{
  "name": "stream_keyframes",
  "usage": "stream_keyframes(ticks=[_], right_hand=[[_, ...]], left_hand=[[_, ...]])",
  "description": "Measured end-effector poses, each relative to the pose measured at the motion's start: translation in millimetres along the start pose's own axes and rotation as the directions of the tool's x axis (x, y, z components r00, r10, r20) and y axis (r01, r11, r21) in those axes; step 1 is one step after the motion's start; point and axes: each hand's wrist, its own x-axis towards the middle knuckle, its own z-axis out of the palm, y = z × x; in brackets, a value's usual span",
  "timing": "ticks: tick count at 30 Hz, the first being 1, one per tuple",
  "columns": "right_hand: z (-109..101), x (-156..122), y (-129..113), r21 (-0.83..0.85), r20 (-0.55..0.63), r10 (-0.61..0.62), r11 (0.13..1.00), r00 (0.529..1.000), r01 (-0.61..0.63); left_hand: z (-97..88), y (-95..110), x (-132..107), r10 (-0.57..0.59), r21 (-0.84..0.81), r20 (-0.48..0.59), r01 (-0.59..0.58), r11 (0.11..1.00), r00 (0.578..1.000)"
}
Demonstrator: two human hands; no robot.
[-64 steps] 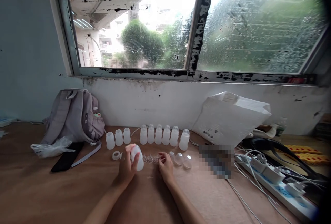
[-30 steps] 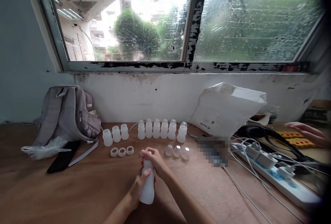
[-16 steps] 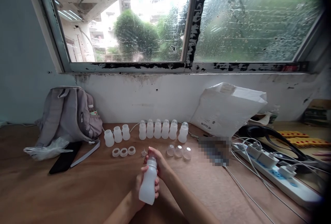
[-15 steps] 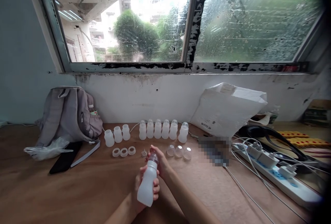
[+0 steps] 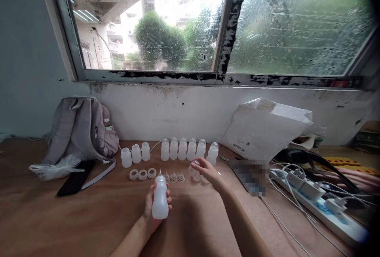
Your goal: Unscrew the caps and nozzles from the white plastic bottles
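My left hand [image 5: 149,205] is wrapped round a frosted baby bottle [image 5: 160,201], tilted towards me. Its collar and thin-tipped teat [image 5: 160,172] point away and are uncovered. Over to the right, my right hand [image 5: 204,169] pinches a clear domed cap [image 5: 192,169] just above the table. Beneath and beside those fingers are more clear caps [image 5: 196,176], partly hidden. Several clear teats [image 5: 173,176] lie in a row beyond the bottle. Left of them sit three white collar rings [image 5: 143,174].
Three open bottles [image 5: 136,154] and several capped bottles [image 5: 183,149] stand along the wall. A grey backpack [image 5: 80,130] and black flat case [image 5: 75,178] are left. Right are a white bag [image 5: 264,126], a blurred-out object [image 5: 249,176] and a power strip [image 5: 344,217] with cables.
My right hand has left the bottle's top and moved right to the caps, taking the clear cap off with it. My left hand has brought the bottle slightly left and more upright.
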Motion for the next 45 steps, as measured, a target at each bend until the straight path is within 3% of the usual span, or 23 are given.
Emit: stream_keyframes(ticks=[2,5,9,14,26,29,31,32,36,39,42,45], right_hand=[[-6,0,5,-0.320,-0.073,-0.034,0.947,0.997,0.009],[-10,1,14,-0.541,-0.096,-0.041,0.841,0.995,-0.017],[-10,3,27,-0.652,-0.004,0.042,0.757,0.999,-0.035],[-8,5,36,-0.762,0.009,0.112,0.645,0.994,-0.065],[9,-2,25,-0.798,-0.028,0.086,0.598,0.996,-0.074],[29,-8,13,-0.600,-0.086,-0.063,0.800,0.994,-0.001],[51,-15,3,-0.274,-0.037,-0.101,0.958,0.994,0.087],[63,-18,-1,-0.131,0.020,-0.095,0.987,0.995,0.097],[102,-33,-8,0.155,0.120,-0.009,0.988,0.993,-0.010],[110,-38,-10,0.304,0.225,0.086,0.940,0.971,-0.154],[105,-42,-15,0.460,0.350,0.082,0.853,0.933,-0.247],[96,-46,-25,0.551,0.468,-0.013,0.786,0.884,-0.280]], left_hand=[[0.2,0,0,0.010,0.010,-0.028,-0.010,1.000,1.000],[0.5,0,0,0.050,-0.006,-0.096,-0.051,0.999,0.994],[0.0,3,0,0.146,-0.032,-0.176,-0.154,0.988,0.974],[0.3,8,-1,0.165,-0.014,-0.173,-0.170,0.985,0.971],[5.0,2,-6,0.171,0.159,-0.218,-0.138,0.978,0.961],[7.8,-1,-9,0.135,0.227,-0.202,-0.087,0.970,0.970],[10.0,-5,-9,0.129,0.307,-0.184,-0.068,0.949,0.974],[11.5,-7,-9,0.145,0.369,-0.169,-0.074,0.927,0.975],[17.6,-12,-8,0.275,0.669,-0.065,-0.162,0.726,0.959],[18.6,-11,-9,0.250,0.767,-0.028,-0.140,0.626,0.968],[15.2,-10,-13,0.068,0.703,-0.064,-0.003,0.711,0.996],[10.5,-13,-18,-0.169,0.460,-0.006,0.153,0.874,0.986]])
